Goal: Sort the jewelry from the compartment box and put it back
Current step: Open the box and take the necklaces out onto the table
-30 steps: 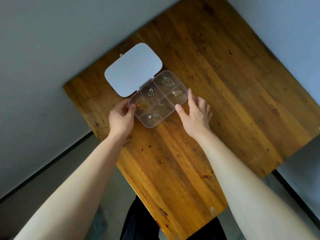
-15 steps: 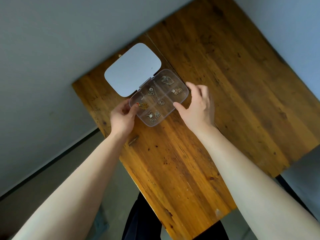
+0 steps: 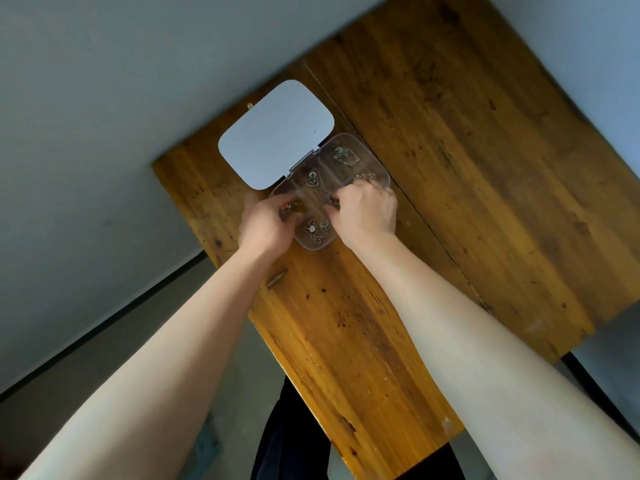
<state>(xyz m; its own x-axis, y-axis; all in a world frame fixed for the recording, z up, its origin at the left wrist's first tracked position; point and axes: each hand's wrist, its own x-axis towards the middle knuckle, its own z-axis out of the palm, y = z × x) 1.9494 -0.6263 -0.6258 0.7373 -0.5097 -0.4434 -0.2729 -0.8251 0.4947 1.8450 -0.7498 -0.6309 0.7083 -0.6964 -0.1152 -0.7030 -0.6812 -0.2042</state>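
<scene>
On wooden counter [image 3: 450, 202], clear compartment box [image 3: 349, 157] sits with lid [image 3: 277, 140] swung open, jewelry in its cells. Step judged: picking pieces out for sorting. Left hand [image 3: 266, 225] curled over red-gold piece [image 3: 293, 206], grip unclear. Right hand [image 3: 369, 211] curled, fingertips in middle cell; whether pinching anything, cannot tell. Next: lift pieces clear without snagging chains.

Fingertips of both hands [image 3: 311, 216] motion-blurred inside compartment box [image 3: 377, 164]; grip unreadable. Box edges at 3 and 9 o'clock hidden under hands. Jewelry [image 3: 317, 230] too small to identify. Worktop [image 3: 450, 168] cropped at 12 o'clock.
</scene>
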